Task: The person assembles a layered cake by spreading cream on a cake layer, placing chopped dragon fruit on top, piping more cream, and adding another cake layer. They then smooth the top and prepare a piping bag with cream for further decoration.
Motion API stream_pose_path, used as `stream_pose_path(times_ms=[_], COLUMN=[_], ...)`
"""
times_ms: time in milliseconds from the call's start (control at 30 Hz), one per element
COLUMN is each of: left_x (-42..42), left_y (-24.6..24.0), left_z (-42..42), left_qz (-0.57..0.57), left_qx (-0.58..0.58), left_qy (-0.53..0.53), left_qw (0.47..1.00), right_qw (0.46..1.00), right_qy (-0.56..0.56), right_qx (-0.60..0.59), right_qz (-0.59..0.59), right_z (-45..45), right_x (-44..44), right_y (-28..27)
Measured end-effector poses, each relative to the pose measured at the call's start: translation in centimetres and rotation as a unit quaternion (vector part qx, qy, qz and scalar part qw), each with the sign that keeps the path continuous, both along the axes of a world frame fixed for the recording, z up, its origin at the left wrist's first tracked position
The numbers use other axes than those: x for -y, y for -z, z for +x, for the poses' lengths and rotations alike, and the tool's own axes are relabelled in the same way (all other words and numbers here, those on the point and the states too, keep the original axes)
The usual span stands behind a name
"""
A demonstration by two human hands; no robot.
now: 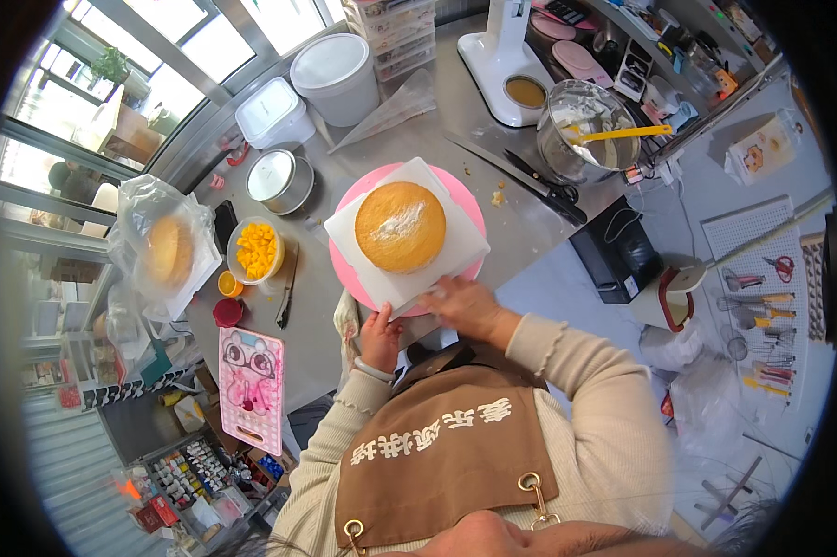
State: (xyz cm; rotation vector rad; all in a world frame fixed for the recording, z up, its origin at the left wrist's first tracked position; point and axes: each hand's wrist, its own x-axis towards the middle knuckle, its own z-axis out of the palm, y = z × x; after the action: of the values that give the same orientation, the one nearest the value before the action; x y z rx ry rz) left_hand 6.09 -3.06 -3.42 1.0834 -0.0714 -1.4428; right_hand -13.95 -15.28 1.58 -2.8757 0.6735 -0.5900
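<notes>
A round golden sponge cake layer (401, 240) with a patch of white cream on top rests on a white square board (453, 256). That board lies on a pink round turntable (468, 198). My left hand (381, 339) pinches the near corner of the board, thumb on top. My right hand (467, 306), slightly blurred, is at the board's near right edge; whether its fingers grip the edge cannot be made out. A piping bag (346, 324) lies left of my left hand. Further left are a tub of diced mango (256, 250) and a small knife (287, 289).
Right of the turntable lie a long serrated knife (491, 163) and black scissors (564, 195); beyond stands a metal mixing bowl (578, 146) with a yellow spatula (624, 134). Cake tins (279, 182), a bagged sponge cake (170, 250) and a pink cutting board (251, 393) are on the left.
</notes>
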Motion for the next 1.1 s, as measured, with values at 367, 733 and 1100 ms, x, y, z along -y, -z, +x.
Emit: stream_pose_path(times_ms=[367,733,1100], left_x=[-0.1,-0.3,0.7], left_y=[-1.2,-0.5,-2.6], left_z=[-2.4,-1.5,1.1], left_qz=[0.03,0.034,0.025], left_qx=[-0.031,0.01,0.098], left_qy=[-0.002,-0.045,-0.052], left_qw=[0.999,0.998,0.994], right_qw=[0.987,0.999,0.998], right_qy=[-0.063,0.022,0.016], right_qx=[0.142,-0.024,-0.004], right_qz=[0.029,-0.003,0.059], right_z=[-5.2,-7.3,-5.2], right_x=[4.4,11.1,12.1], right_y=[-4.6,-3.2,-4.3])
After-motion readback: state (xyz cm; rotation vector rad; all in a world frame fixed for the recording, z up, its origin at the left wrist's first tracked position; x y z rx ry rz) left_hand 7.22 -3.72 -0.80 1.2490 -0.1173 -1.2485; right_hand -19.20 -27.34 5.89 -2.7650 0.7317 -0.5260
